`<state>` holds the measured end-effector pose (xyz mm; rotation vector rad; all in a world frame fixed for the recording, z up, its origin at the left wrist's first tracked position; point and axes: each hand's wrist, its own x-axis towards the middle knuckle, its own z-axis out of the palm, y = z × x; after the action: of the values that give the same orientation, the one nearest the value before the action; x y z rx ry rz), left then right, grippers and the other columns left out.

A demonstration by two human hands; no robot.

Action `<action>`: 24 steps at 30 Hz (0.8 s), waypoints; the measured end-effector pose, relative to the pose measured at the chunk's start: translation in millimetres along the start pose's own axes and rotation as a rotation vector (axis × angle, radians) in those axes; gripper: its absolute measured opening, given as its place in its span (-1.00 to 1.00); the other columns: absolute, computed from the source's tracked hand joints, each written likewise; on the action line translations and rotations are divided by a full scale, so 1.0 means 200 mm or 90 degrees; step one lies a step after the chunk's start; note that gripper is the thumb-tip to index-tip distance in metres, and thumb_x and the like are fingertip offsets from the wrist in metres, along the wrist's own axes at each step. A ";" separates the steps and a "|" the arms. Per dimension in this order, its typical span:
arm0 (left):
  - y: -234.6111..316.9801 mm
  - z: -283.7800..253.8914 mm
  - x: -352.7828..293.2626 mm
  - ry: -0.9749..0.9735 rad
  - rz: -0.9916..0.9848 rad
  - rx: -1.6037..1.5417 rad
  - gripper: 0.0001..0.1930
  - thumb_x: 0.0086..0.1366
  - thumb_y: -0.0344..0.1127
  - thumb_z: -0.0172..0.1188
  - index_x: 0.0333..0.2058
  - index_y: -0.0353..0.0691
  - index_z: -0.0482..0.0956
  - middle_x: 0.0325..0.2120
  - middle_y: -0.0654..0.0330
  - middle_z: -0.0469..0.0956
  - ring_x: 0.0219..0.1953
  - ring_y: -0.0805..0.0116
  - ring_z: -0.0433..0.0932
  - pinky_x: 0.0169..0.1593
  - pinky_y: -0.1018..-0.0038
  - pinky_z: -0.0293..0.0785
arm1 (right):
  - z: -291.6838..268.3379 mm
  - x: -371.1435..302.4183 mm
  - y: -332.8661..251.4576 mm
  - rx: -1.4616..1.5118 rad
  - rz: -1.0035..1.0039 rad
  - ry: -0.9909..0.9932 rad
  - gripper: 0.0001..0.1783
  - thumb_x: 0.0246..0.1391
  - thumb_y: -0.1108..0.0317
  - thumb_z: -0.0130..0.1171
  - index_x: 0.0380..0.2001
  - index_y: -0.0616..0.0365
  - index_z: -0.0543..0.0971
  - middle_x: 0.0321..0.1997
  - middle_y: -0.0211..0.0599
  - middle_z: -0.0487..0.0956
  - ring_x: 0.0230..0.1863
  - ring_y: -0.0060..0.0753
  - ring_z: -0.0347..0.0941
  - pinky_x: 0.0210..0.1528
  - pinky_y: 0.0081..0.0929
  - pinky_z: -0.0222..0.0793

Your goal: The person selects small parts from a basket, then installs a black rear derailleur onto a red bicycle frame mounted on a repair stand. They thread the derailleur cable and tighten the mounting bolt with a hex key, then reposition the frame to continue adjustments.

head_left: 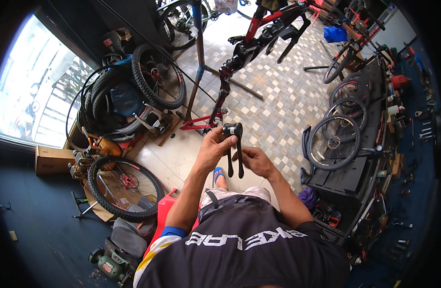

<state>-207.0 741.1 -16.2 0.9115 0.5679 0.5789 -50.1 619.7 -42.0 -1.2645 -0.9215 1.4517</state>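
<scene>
My left hand point(214, 150) is closed round the top of a black two-armed bike part point(240, 161), its thumb pressed on the upper end. This part has a short round barrel on top and two slim arms hanging down side by side. Close on its right is my right hand point(255, 161), fingers loosely bent and apart, with the fingertips right at one arm; whether they touch it is hard to see. Beyond my hands, a red and black bike frame point(237, 60) hangs from a blue stand point(199, 62). Its red rear triangle point(201, 122) reaches down close to my left hand.
On the left lie a wheel point(158, 187), stacked tyres point(101, 98), another wheel point(140, 72) and a cardboard box point(52, 160). A red stool point(165, 211) is beside my left arm. Several wheels point(357, 146) lean on a black bench point(347, 185) at right, near wall tools point(425, 130).
</scene>
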 end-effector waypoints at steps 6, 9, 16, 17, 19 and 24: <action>0.16 -0.11 0.15 0.021 -0.002 0.237 -0.62 0.23 -0.42 0.43 -0.03 -0.36 0.52 -0.39 0.26 0.67 -0.40 0.59 0.54 -0.32 0.58 0.43 | -0.10 0.25 -0.20 0.051 -0.018 0.062 -0.58 0.34 0.00 0.17 -0.11 0.21 0.60 -0.50 -0.65 0.40 -0.48 -0.79 0.21 -0.44 -0.70 0.13; 0.18 -0.13 0.24 0.040 -0.017 0.337 -0.62 0.21 -0.43 0.40 -0.04 -0.38 0.51 -0.50 0.24 0.63 -0.44 0.60 0.52 -0.35 0.57 0.42 | -0.11 0.42 -0.20 -0.003 -0.024 0.053 -0.49 0.25 -0.08 0.26 -0.11 0.21 0.57 -0.38 -0.57 0.47 -0.34 -0.74 0.29 -0.29 -0.68 0.24; 0.22 -0.23 0.55 0.075 -0.020 0.483 -0.60 0.13 -0.32 0.38 -0.04 -0.27 0.62 -0.46 0.19 0.62 -0.54 0.47 0.49 -0.40 0.45 0.42 | -0.32 0.76 -0.17 0.032 0.008 0.001 -0.42 0.12 -0.03 0.42 -0.04 0.25 0.55 -0.23 -0.46 0.58 -0.17 -0.66 0.44 -0.10 -0.62 0.38; 0.22 -0.24 0.61 0.072 -0.011 0.496 -0.59 0.13 -0.31 0.38 -0.03 -0.26 0.62 -0.45 0.18 0.62 -0.52 0.45 0.50 -0.38 0.43 0.44 | -0.36 0.81 -0.18 0.033 0.009 -0.007 -0.42 0.12 -0.02 0.42 -0.04 0.25 0.55 -0.22 -0.46 0.58 -0.17 -0.66 0.44 -0.10 -0.62 0.38; 0.23 -0.25 0.75 0.071 -0.005 0.498 -0.56 0.12 -0.31 0.38 0.01 -0.25 0.61 -0.43 0.15 0.63 -0.50 0.42 0.51 -0.35 0.41 0.46 | -0.45 0.92 -0.19 0.035 0.003 -0.030 -0.42 0.12 0.00 0.43 -0.03 0.25 0.55 -0.20 -0.45 0.59 -0.16 -0.66 0.44 -0.09 -0.61 0.38; 0.25 -0.26 1.10 0.030 0.073 0.630 -0.55 0.16 -0.21 0.38 0.07 -0.05 0.64 -0.25 0.07 0.47 -0.20 0.07 0.53 -0.11 0.24 0.46 | -0.72 1.15 -0.25 0.011 0.053 -0.010 -0.46 0.10 0.11 0.45 0.02 0.21 0.54 -0.19 -0.44 0.60 -0.18 -0.62 0.46 -0.12 -0.59 0.41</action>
<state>-95.1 942.4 -44.6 1.8736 0.8675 0.4040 102.1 847.0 -78.9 -1.2937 -0.8738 1.5329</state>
